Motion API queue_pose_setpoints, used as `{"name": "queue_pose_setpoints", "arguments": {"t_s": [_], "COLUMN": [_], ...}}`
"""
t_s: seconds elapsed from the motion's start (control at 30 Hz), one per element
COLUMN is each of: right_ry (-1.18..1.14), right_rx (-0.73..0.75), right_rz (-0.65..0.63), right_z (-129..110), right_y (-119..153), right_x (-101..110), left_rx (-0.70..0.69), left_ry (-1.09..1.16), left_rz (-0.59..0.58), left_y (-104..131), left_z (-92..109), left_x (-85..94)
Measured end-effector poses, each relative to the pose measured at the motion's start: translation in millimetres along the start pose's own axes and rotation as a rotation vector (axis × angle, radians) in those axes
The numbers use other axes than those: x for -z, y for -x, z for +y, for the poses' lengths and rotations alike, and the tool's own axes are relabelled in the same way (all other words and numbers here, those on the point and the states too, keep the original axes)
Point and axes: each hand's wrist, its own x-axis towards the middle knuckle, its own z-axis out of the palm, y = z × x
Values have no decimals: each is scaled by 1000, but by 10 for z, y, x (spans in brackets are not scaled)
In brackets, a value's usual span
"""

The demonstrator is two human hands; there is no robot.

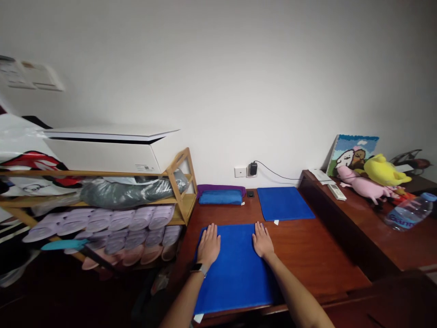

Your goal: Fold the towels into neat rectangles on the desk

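Lying on the blue cloth (239,269), both hands (209,247) (262,242) touch side edges.

The towels (239,269) are matt cloth; the desk (303,255), glossy wood; the bottle (412,212), plastic.

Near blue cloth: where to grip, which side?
Likely the two front corners of the near cloth, from the person's side: it lies flat, its front edge close to that of the table, where a pinch should be easiest. Left hand and right hand rest by its far corners.
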Motion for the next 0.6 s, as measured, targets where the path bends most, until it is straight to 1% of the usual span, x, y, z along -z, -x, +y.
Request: {"name": "queue_pose_setpoints", "arguments": {"t_s": [0.03,0.1,0.17,0.2,0.23,0.27,0.3,0.33,0.37,0.5,0.53,0.57,0.6], "right_ry": [-3,-5,-2,0,2,3,4,3,3,5,5,5,4], "right_rx": [-1,0,4,6,7,8,9,8,7,4,3,3,4], "right_rz": [7,17,16,12,11,10,11,11,11,2,2,0,-2], "right_z": [1,5,10,14,17,19,22,24,25,22,20,17,16], "right_y": [-3,-8,-11,-11,-10,-9,-7,-6,-4,0,-1,-1,-1], "right_x": [-5,-10,-13,-14,-14,-14,-14,-14,-14,-4,0,5,11], "left_rx": [-48,-154,-222,-239,-246,-242,-228,-202,-166,4,38,63,78], "left_ry": [17,58,81,87,90,91,89,83,73,24,13,6,2], "left_rz": [3,-6,-31,-43,-53,-60,-64,-65,-63,-43,-36,-30,-25], "left_y": [-37,-108,-156,-167,-168,-159,-141,-114,-79,98,137,169,192], "left_z": [197,658,1079,1224,1305,1315,1253,1123,938,7,-182,-326,-423], "left_x": [-35,-138,-252,-299,-330,-342,-334,-305,-260,-21,24,53,68]}}
